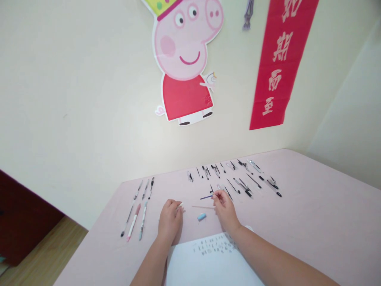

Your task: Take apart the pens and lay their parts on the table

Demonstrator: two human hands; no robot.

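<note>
My left hand (170,217) is closed around a pale pen part (179,205), of which only the white end shows past the fingers. My right hand (224,206) pinches a thin dark-blue pen refill (206,197) that points left. Between the hands a slim pinkish stick (202,206) lies on the table, its right end close to my right hand. Just below it sits a short light-blue pen cap or grip (201,217). A sheet of white paper (205,270) with handwritten marks lies under my forearms.
Several whole pens (135,218) lie in two rows at the left of the pink tabletop (321,230). Toward the back right are several dismantled black pens and parts (245,188). Behind the table the wall carries a pig cutout (187,95) and a red banner (274,79).
</note>
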